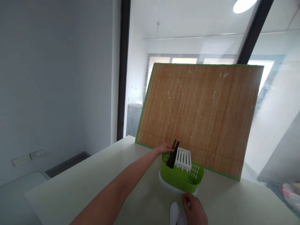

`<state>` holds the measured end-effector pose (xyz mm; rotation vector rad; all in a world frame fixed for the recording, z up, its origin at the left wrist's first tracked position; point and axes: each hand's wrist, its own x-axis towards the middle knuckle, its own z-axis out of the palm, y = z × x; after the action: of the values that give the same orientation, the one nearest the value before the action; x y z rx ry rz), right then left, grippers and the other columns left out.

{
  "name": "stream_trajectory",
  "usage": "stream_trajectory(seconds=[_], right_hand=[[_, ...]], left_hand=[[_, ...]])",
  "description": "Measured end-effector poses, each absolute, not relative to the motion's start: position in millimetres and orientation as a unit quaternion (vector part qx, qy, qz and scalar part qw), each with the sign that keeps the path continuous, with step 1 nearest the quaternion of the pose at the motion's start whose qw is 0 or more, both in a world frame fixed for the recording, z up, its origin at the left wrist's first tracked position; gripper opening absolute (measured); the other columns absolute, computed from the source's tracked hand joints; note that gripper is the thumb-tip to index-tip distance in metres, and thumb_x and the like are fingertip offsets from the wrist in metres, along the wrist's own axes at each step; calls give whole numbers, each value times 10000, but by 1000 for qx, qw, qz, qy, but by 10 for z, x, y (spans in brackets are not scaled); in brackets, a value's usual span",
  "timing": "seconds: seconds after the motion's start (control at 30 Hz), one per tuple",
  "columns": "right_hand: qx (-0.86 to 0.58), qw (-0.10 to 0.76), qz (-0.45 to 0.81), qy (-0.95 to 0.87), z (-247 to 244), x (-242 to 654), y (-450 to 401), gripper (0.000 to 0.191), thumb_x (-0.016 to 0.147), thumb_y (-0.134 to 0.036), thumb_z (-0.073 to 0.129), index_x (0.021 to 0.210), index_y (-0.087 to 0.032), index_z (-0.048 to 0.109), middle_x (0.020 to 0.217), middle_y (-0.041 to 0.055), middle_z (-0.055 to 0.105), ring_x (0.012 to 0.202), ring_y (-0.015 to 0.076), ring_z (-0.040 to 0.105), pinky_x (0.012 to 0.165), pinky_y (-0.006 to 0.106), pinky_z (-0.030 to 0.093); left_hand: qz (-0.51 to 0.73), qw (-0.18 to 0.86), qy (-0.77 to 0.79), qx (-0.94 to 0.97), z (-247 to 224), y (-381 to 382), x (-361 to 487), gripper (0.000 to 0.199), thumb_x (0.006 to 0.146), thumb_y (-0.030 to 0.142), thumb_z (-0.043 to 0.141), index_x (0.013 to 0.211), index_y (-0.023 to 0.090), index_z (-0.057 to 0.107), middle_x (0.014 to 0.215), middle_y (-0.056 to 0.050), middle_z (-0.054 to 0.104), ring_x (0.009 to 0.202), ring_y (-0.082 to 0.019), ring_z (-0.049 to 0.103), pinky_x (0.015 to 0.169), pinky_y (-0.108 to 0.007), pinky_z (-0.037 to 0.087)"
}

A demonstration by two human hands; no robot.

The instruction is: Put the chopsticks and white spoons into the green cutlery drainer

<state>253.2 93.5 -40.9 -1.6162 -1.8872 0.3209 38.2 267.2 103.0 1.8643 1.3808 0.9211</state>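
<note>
Standing on the pale surface point(77, 184) by a glass wall, a green holder point(181, 175) fronts a bamboo mat point(199, 115). L hand point(164, 148) fingers pinch black chopsticks point(172, 153) in it. R hand point(194, 208), fingers curled, rests on a white spoon point(173, 213) near the holder.

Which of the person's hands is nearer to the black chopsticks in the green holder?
Left. The left hand touches the black chopsticks at the green holder's far rim; the right hand rests near the holder's front base.

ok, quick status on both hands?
Left hand: closed on the black chopsticks in the green caddy.
Right hand: by the caddy's white base, over a white spoon; grip cannot be told.
</note>
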Motion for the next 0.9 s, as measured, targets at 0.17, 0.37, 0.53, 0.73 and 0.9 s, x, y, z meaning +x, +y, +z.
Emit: stream_trajectory(seconds=[0.17,0.37,0.53,0.73,0.9], right_hand=[[-584,238,95,-770,-378,2415,885,249,853,-356,434,814,-259,660,828,40,661,856,251,592,777,401,457],[-648,151,70,-743,-311,2238,794,207,817,-352,500,776,-262,683,908,44,653,971,297,552,778,446,389],[-641,194,60,-740,-303,2245,785,229,849,-377,500,725,-286,670,848,15,654,924,280,549,751,436,337],[-507,427,-4,-749,-80,2154,693,144,850,-420,558,933,-331,635,813,-45,672,780,190,544,757,380,326],[-357,520,-72,-772,59,2053,565,272,839,-224,606,1109,-244,578,802,-3,631,754,156,500,724,314,378]], left_hand=[[442,241,550,667,1007,2414,184,338,780,400,599,971,137,692,959,-84,684,850,-179,597,754,-270,451],[535,224,541,609,536,1557,-30,361,843,407,450,1017,165,654,955,-69,667,781,-161,594,621,-246,495],[473,379,506,613,-5,1001,98,344,781,379,537,964,123,678,721,-37,649,536,-122,546,383,-194,417],[403,420,437,686,69,569,337,235,759,282,590,932,172,705,765,-1,673,588,-98,560,446,-148,407],[433,363,456,688,300,391,383,190,789,273,574,743,154,716,605,16,609,535,-77,513,498,-146,414]])
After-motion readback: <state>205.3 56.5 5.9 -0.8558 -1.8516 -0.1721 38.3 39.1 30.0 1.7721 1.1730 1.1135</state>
